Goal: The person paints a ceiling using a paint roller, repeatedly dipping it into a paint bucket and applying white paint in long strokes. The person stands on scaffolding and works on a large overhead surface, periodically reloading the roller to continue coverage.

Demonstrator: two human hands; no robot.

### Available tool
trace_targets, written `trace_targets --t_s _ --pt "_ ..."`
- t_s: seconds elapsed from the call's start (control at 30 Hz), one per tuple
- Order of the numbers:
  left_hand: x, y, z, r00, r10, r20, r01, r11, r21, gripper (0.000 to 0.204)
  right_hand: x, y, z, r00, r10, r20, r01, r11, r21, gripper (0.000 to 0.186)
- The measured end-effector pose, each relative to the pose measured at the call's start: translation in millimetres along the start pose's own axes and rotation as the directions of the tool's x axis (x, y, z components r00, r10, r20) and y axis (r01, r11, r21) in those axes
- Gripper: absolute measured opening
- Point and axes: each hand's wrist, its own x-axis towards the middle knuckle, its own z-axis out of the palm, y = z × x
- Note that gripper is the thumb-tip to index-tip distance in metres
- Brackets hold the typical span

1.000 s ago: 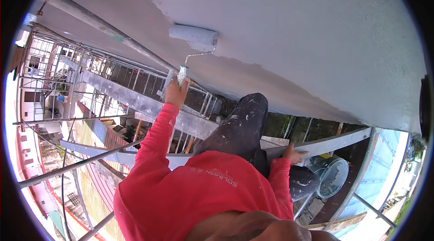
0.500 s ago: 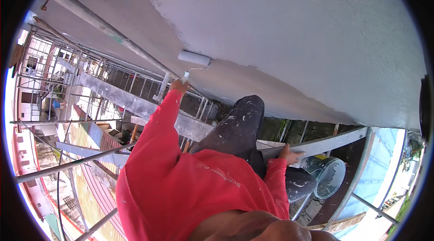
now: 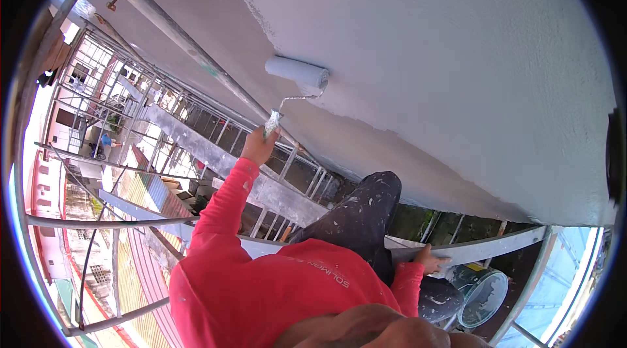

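My left hand (image 3: 260, 145) is closed around the paint-smeared handle of a paint roller (image 3: 297, 72). Its pale grey sleeve lies against the wall (image 3: 418, 41), at the border between light wet-looking paint and a browner band. Lower right, my right hand (image 3: 431, 260) rests on the edge of a grey plank (image 3: 486, 248), its visible fingers stretched out along it. Close to that hand is a paint bucket (image 3: 484, 297), its round mouth smeared with pale paint. My dark, paint-spattered trouser knee (image 3: 369, 201) is bent between the two hands.
A long scaffold pipe (image 3: 189, 47) slants along the wall close to my left hand. Another plank (image 3: 196, 142) and scaffold frames (image 3: 98, 96) stretch away on the left. Corrugated roofs (image 3: 147, 204) lie far below. A metal bar (image 3: 111, 222) crosses at lower left.
The roller has moved a little to the right along the wall, my left hand with it. The whole view has shifted and tilted, so the plank and bucket appear lower. My right hand stays on the plank.
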Motion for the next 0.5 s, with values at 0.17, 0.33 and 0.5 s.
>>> trace_targets --t_s 0.17,0.33,0.5 --pt "13.7 44.8 -59.0 0.991 0.041 -0.13 -0.058 0.99 -0.126 0.041 8.9 8.3 9.4 1.0 0.013 -0.012 -0.013 1.0 -0.014 0.113" --pt "40.8 86.7 -117.6 0.944 0.143 -0.296 -0.198 0.967 -0.164 0.036 9.3 6.5 11.8 1.0 0.009 -0.014 -0.01 0.999 -0.031 0.113" --pt "69.9 140.7 -182.2 0.949 0.077 -0.304 -0.176 0.933 -0.313 0.039 10.6 8.1 11.7 0.999 0.027 -0.027 -0.028 0.999 -0.031 0.111"
